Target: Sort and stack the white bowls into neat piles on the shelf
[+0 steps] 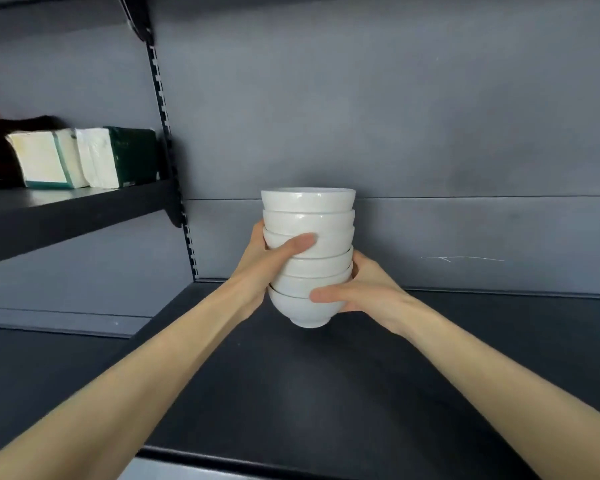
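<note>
Left hand wraps the middle of the stack of white bowls, thumb across the front, while the right hand cups the lowest ones from the other side. The stack stands upright over the dark shelf, toward its back edge, its foot seemingly just clear of the surface. Its rims sit slightly uneven, so a tilt could slide the ungripped top bowls off. A hard landing might chip the foot or knock the back panel.
</note>
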A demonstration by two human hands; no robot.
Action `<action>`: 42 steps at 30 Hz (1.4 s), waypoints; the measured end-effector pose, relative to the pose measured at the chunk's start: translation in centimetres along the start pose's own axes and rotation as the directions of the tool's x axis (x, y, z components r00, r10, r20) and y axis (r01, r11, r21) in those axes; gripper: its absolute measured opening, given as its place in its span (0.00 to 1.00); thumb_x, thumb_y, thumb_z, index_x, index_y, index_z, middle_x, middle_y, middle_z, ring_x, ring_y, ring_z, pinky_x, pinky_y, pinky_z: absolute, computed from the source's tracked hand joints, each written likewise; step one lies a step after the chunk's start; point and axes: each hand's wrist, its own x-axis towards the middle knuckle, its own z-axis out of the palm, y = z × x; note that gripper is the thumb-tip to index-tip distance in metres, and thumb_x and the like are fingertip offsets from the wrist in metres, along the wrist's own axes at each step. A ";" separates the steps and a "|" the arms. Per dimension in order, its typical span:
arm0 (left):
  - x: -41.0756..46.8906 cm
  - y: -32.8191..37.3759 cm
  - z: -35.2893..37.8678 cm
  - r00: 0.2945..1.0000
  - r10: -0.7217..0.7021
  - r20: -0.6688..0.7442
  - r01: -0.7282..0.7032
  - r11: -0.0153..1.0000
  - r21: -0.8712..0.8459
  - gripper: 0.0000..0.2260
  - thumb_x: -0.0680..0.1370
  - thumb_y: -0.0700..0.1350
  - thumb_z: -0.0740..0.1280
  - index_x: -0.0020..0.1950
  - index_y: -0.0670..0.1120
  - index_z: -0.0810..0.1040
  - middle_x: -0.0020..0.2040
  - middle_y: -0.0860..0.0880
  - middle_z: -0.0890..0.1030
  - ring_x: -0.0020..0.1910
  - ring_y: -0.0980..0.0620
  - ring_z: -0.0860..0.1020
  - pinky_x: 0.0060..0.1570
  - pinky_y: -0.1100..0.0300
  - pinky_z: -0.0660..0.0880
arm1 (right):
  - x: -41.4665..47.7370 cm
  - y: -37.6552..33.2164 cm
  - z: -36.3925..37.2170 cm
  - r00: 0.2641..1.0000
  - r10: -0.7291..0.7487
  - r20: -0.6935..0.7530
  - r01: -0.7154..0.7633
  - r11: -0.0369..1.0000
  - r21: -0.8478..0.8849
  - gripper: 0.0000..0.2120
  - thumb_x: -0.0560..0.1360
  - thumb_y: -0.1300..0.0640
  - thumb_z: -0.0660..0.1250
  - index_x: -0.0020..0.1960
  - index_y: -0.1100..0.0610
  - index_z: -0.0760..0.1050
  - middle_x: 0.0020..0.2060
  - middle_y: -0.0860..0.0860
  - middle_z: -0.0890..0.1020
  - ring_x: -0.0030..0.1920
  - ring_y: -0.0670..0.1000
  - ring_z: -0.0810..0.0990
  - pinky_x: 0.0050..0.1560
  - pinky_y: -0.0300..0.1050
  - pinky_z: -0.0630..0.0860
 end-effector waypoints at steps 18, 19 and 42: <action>6.1 -5.5 -8.2 0.987 -0.031 0.159 0.043 0.996 -0.074 0.42 0.57 0.57 0.77 0.68 0.55 0.65 0.61 0.58 0.78 0.58 0.61 0.78 0.54 0.62 0.75 | 7.3 3.3 5.4 0.987 0.043 -0.155 -0.050 0.998 -0.044 0.40 0.58 0.64 0.79 0.66 0.49 0.70 0.56 0.47 0.83 0.57 0.48 0.81 0.55 0.51 0.80; 6.3 -5.7 -8.2 0.987 -0.027 0.161 0.041 0.996 -0.079 0.42 0.57 0.56 0.77 0.68 0.55 0.65 0.60 0.59 0.78 0.58 0.62 0.78 0.53 0.64 0.74 | 7.5 3.5 5.3 0.988 0.039 -0.148 -0.046 0.998 -0.041 0.40 0.59 0.65 0.79 0.67 0.49 0.69 0.56 0.47 0.83 0.57 0.48 0.81 0.55 0.51 0.80; 7.7 -6.7 -8.5 0.985 0.007 0.173 0.004 0.998 -0.059 0.44 0.59 0.58 0.76 0.72 0.56 0.61 0.63 0.59 0.76 0.61 0.62 0.76 0.57 0.62 0.73 | 8.3 3.9 4.8 0.992 -0.052 -0.118 0.026 0.976 -0.217 0.28 0.67 0.68 0.76 0.58 0.44 0.71 0.51 0.39 0.83 0.52 0.38 0.81 0.47 0.32 0.77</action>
